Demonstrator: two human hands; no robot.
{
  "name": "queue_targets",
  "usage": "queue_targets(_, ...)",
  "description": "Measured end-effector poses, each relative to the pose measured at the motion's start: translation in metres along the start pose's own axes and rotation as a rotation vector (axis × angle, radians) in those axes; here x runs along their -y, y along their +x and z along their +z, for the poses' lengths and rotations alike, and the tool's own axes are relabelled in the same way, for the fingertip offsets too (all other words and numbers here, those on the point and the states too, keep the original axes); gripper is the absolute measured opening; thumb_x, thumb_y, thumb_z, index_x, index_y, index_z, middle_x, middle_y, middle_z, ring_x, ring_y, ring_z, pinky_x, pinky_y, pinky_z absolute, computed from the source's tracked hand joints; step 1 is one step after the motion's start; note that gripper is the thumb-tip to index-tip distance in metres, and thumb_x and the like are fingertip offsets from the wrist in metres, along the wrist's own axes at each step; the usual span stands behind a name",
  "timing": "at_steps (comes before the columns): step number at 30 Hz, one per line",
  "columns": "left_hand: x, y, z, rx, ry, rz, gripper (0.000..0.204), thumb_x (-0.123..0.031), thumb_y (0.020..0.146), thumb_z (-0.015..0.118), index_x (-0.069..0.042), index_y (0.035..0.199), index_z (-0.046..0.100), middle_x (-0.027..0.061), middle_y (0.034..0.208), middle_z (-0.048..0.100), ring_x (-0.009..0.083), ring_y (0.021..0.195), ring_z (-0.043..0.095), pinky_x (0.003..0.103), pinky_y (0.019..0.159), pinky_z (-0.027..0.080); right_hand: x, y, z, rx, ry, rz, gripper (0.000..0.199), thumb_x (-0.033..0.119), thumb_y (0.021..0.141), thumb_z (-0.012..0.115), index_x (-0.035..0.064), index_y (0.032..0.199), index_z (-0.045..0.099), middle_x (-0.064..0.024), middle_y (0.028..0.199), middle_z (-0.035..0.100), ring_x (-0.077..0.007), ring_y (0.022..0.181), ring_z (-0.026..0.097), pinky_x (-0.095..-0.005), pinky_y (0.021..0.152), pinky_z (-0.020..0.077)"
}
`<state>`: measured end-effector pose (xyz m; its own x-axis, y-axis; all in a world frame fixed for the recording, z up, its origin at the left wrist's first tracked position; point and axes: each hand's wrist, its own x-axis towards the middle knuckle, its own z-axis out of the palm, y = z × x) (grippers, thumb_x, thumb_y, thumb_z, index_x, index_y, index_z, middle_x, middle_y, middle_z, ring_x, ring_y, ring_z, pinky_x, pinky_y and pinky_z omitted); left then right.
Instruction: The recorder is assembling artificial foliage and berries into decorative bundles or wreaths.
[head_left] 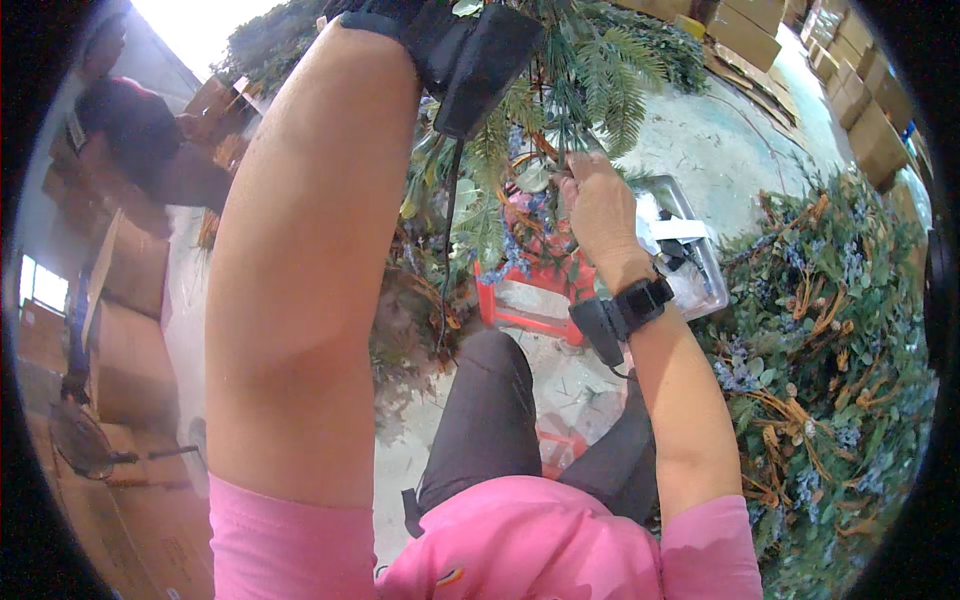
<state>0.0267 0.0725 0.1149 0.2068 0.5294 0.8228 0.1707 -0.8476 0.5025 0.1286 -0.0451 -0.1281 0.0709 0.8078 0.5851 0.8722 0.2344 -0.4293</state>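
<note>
My right hand [602,210] is closed at the lower edge of an artificial greenery piece [490,195]. Its fingertips pinch a stem among green fronds, round leaves, brown twigs and small blue-violet flowers. A black device is strapped to my right wrist. My left arm [300,270] reaches up past the top edge, with a black wrist device [485,70] and its hanging cable across the foliage. The left hand itself is out of sight. Below the greenery stands a red plastic stool [535,322], partly covered by it.
Beside my right wrist sits a clear plastic bin [715,275] with white and black items. Piled greenery [830,370] with twigs and blue flowers fills the right side. Cardboard boxes [870,120] are stacked at far right, and more boxes [130,340] stand left, near another person [140,140].
</note>
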Motion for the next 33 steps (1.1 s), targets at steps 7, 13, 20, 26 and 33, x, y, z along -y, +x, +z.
queue_targets(7,0.0,-0.002,0.002,0.025,-0.154,-0.084,0.017,-0.008,0.072,0.06,-0.002,0.074,0.045,0.0044,0.059,0.049,0.0146,0.049,0.051,0.029,0.045,0.042,0.036,-0.013,0.034,0.08,0.029,-0.04,0.016,0.011,0.079,0.05,0.0022,0.092,0.051,-0.0145,0.086,0.058,-0.0336,0.074,0.061,-0.0424,0.063,0.0499)
queue_targets(13,0.001,-0.004,0.007,-0.015,-0.091,-0.033,0.016,-0.009,0.074,0.059,-0.001,0.075,0.046,0.0047,0.06,0.049,0.0144,0.051,0.051,0.028,0.046,0.042,0.045,-0.014,0.041,0.235,-0.038,0.005,0.023,0.006,0.077,0.049,-0.0003,0.098,0.046,-0.0157,0.083,0.058,-0.0344,0.074,0.061,-0.0428,0.063,0.0501)
queue_targets(20,0.011,-0.002,-0.005,-0.044,-0.031,0.021,0.017,-0.012,0.073,0.06,-0.001,0.075,0.047,0.0066,0.061,0.051,0.0161,0.054,0.051,0.031,0.049,0.043,0.019,-0.014,0.022,-0.162,0.02,-0.002,0.022,0.007,0.08,0.05,-0.0005,0.1,0.049,-0.0164,0.091,0.055,-0.0334,0.08,0.056,-0.0409,0.068,0.0476)
queue_targets(26,0.012,0.001,-0.007,-0.108,0.121,0.016,0.021,-0.016,0.071,0.06,0.002,0.077,0.05,0.0098,0.062,0.053,0.0197,0.057,0.053,0.034,0.054,0.044,0.017,-0.005,0.041,-0.124,0.116,0.14,0.024,0.018,0.08,0.057,-0.0005,0.096,0.054,-0.0165,0.094,0.054,-0.0332,0.083,0.055,-0.0396,0.075,0.0454)
queue_targets(33,0.015,-0.001,-0.012,-0.116,0.101,-0.001,0.021,-0.017,0.07,0.061,0.001,0.077,0.05,0.012,0.063,0.054,0.0214,0.06,0.056,0.034,0.055,0.045,0.034,0.013,0.018,0.109,0.073,0.24,0.017,0.014,0.074,0.061,-0.0019,0.08,0.061,-0.0181,0.082,0.06,-0.0372,0.075,0.058,-0.0427,0.073,0.0457)
